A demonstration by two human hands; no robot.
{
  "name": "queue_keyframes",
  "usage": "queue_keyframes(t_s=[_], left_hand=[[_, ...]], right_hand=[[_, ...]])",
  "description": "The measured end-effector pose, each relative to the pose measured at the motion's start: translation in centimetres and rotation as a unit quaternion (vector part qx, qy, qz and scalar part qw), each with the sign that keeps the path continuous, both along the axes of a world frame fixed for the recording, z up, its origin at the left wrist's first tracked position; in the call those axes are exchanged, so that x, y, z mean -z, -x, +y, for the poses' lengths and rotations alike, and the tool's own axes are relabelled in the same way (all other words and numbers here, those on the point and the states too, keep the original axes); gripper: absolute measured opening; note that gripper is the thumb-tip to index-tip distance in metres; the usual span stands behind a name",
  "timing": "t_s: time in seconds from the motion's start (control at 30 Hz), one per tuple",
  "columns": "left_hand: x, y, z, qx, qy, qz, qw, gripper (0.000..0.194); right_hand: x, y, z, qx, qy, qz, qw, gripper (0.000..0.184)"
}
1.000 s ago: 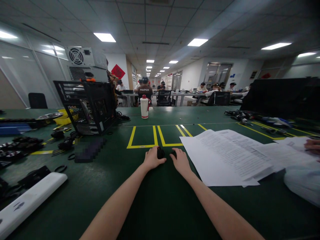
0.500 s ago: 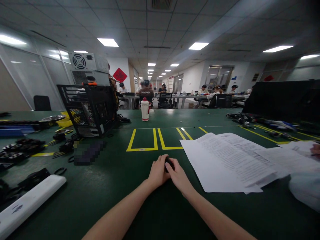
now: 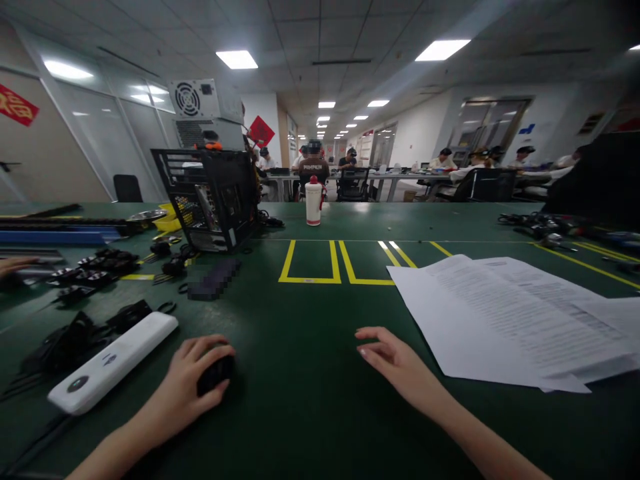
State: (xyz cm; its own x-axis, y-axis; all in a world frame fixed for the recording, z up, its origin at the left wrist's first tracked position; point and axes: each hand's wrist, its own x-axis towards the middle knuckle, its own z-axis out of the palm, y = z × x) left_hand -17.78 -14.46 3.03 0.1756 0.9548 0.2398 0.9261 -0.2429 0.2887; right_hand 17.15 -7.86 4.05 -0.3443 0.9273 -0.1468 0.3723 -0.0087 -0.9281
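Note:
My left hand (image 3: pixel 197 377) is closed around a black rounded object that looks like a computer mouse (image 3: pixel 217 375), low over the green tabletop (image 3: pixel 295 393). The fingers cover part of it. My right hand (image 3: pixel 387 360) is open and holds nothing; its fingers point left, with thumb and forefinger apart. Printed paper sheets (image 3: pixel 490 320) lie just beyond it on the right. A white power strip or similar long white device (image 3: pixel 117 360) lies left of my left hand, beside black cables and parts (image 3: pixel 75 340).
An open black computer case (image 3: pixel 215 200) stands at the back left, near a white bottle with a red lid (image 3: pixel 313 203). Yellow tape outlines (image 3: pixel 310 280) mark the table. Another person's hand (image 3: pixel 17 265) shows at the left edge. Cables (image 3: pixel 535 227) lie at the back right.
My hands have parted. The left hand has moved left with the black mouse; the right hand has let go and shifted right. The view has turned slightly left.

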Motion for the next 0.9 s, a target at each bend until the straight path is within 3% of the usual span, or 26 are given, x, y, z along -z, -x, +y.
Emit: queue_keyframes(t_s=[0.07, 0.2, 0.43, 0.67, 0.9], left_hand=[[0.4, 3.4, -1.0, -0.058, -0.026, 0.066, 0.996, 0.033], [0.7, 6.6, -2.1, -0.078, 0.045, 0.102, 0.991, 0.042], [0.1, 6.3, -1.9, -0.059, 0.066, 0.102, 0.991, 0.036], [0.3, 5.7, -2.6, -0.107, 0.079, 0.092, 0.987, 0.035], [-0.2, 5.5, -2.9, -0.107, 0.097, 0.082, 0.986, 0.037]], right_hand=[[0.2, -1.5, 0.4, 0.033, -0.011, -0.017, 0.999, 0.031], [0.7, -3.5, 0.3, 0.067, -0.018, -0.044, 0.997, 0.037], [1.2, -4.1, -1.6, 0.101, -0.098, -0.068, 0.988, 0.037], [3.6, -5.8, -3.4, 0.141, -0.2, -0.143, 0.959, 0.031], [4.2, -6.4, -3.9, 0.185, -0.206, -0.14, 0.951, 0.035]])
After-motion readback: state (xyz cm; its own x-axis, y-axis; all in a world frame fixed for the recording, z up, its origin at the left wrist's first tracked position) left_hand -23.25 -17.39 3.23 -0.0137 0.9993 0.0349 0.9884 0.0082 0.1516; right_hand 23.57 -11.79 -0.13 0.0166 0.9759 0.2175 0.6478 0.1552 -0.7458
